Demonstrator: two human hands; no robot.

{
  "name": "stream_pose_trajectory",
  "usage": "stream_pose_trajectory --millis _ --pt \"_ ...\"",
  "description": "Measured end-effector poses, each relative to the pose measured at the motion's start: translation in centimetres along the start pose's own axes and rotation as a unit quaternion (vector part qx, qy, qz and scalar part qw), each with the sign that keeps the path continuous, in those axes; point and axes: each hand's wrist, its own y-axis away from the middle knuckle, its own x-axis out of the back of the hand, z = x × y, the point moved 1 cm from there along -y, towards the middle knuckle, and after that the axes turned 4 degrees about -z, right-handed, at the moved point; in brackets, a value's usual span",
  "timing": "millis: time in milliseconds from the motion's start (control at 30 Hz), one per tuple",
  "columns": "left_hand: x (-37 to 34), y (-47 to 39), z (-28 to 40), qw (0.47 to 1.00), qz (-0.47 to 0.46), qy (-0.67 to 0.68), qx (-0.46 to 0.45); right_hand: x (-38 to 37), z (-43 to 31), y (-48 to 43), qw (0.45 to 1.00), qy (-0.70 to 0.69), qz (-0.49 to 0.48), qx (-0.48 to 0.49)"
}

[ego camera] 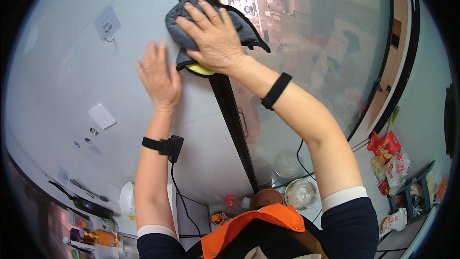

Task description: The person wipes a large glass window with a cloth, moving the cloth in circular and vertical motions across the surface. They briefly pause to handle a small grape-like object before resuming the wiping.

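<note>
My right hand (217, 39) lies spread over a folded grey microfibre cloth (183, 21) with black edging and a yellow underside, pressing it over the black frame (231, 115) between the pale wall panel and the glass. Part of the cloth hangs onto the glass panel (302, 79), which shows a room and reflections. My left hand (158, 75) is raised beside the cloth, fingers apart, against or close to the wall panel (136, 10); whether it touches cannot be told. Nothing is in the left hand. Each forearm wears a black strap, with a cable near it.
A hook (107, 27) and a socket (102, 116) are on the wall. Below stand a black frying pan (91, 207), a white bowl (127, 199), bottles (106, 238), a brown round lid (268, 198) and a metal bowl (301, 194). Food bags (397, 167) and a basket (411, 201) sit right.
</note>
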Motion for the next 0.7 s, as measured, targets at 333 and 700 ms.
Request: stream_pose_trajectory --millis 333,700 --pt "-0.9 0.8 -2.1 0.998 0.01 -0.065 -0.014 -3.2 -2.3 2.6 1.0 0.002 0.024 -0.008" --pt "-1.1 0.9 -2.6 0.998 0.033 -0.045 -0.04 -2.7 -1.6 -1.2 0.993 -0.013 0.08 0.086"
